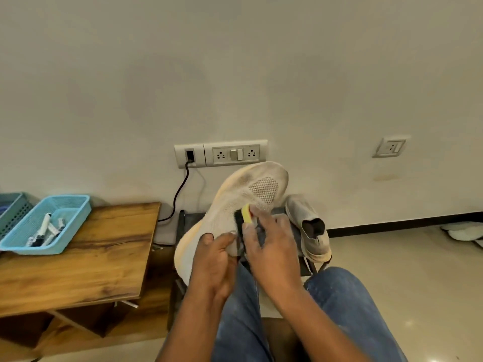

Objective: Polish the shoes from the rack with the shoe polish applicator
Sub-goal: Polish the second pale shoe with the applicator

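Observation:
A grey-white knit sneaker with a pale orange sole edge is held up in front of me, toe pointing up and away. My left hand grips it at the heel and collar. My right hand holds a black shoe polish applicator with a yellow sponge tip, and the tip presses on the sneaker's upper near the tongue. The matching second sneaker stands on the low dark shoe rack just behind my hands.
A wooden table on the left carries a blue plastic basket with several markers and a second teal basket. A socket panel with a black cable is on the wall. My jeans-clad knees fill the foreground.

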